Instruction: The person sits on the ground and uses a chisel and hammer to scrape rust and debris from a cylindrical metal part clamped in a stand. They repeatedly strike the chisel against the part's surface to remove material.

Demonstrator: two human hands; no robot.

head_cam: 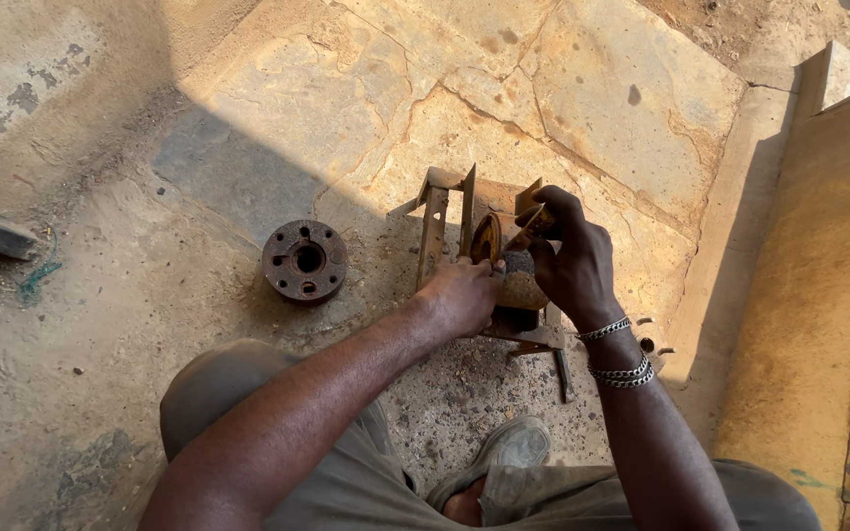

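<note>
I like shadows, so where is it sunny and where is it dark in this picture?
Head view: bright sun falls on the cracked stone slab; shadow covers the round metal disc, the left hand and the sandy ground at left; everything looks sharp, no blur.

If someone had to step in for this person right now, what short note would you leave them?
Left hand: pressed on the rusty metal frame, fingers at its middle.
Right hand: gripping a small rusty piece at the frame's centre.
Round rusty flange: lying apart on the stone floor, to the left, untouched.
Done: frame is steadied under both hands.
Left: cannot tell how far the small piece is fitted or freed; flange not yet handled.
</note>
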